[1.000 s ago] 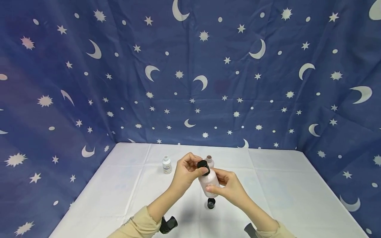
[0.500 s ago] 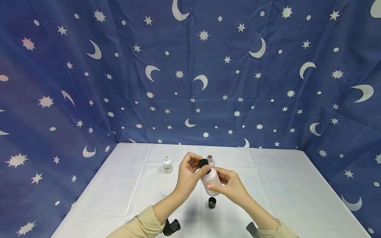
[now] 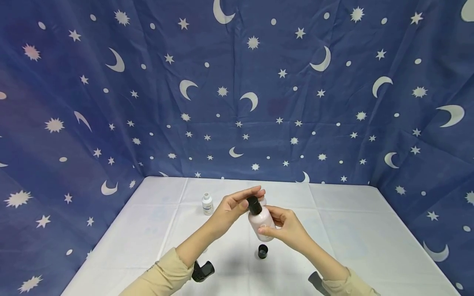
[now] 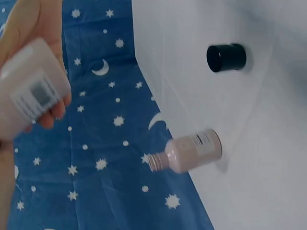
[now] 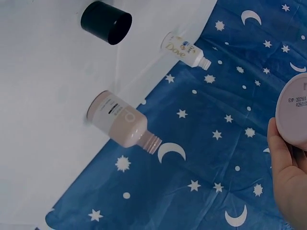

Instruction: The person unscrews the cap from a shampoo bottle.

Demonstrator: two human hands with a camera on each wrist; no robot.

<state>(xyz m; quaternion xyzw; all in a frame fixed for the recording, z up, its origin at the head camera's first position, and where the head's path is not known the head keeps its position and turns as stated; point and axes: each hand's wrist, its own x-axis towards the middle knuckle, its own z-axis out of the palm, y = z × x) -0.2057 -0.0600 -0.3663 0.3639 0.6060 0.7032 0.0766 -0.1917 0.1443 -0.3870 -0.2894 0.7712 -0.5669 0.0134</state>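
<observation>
My right hand grips a pale pink bottle by its body, tilted a little to the left above the table. A black cap sits on the bottle's neck. My left hand is at that cap, its thumb on the near side and its fingers stretched out straight past it. In the right wrist view the bottle's base shows printed text. A second pink bottle stands uncapped behind, mostly hidden in the head view. Another black cap lies on the table beneath the hands.
A white Dove bottle without a cap stands at the back left of the white table. Black devices sit beside the wrists. A blue curtain with moons and stars surrounds the table.
My left hand has loosened from pinching the cap, and its fingers have straightened over it. The left forearm has shifted slightly left. The right hand keeps hold of the bottle.
</observation>
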